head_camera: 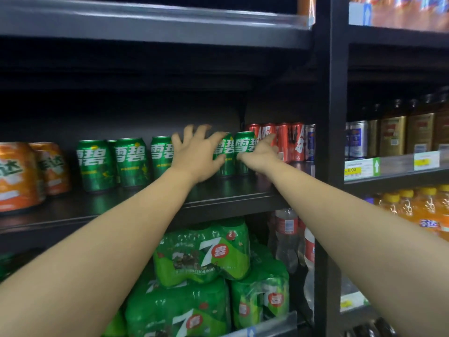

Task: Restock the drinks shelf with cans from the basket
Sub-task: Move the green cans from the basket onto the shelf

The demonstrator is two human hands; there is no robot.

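Two bare arms reached onto the black metal drinks shelf (218,200), where smooth green cans (97,164) stood upright in a row between orange cans (19,176) and red cans (289,142), probably grouped by brand. The left hand (196,156) spread relaxed fingers over one can, seemingly nudging it into line. The right hand (261,154) curled around the rightmost green can (244,144). No basket showed.

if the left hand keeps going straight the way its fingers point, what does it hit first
Probably a green can. The left hand reaches up and back into the shelf, fingers spread over the row of green cans, and seems to cover one already. Past that is the dark back wall, though motion blur leaves depth unclear.
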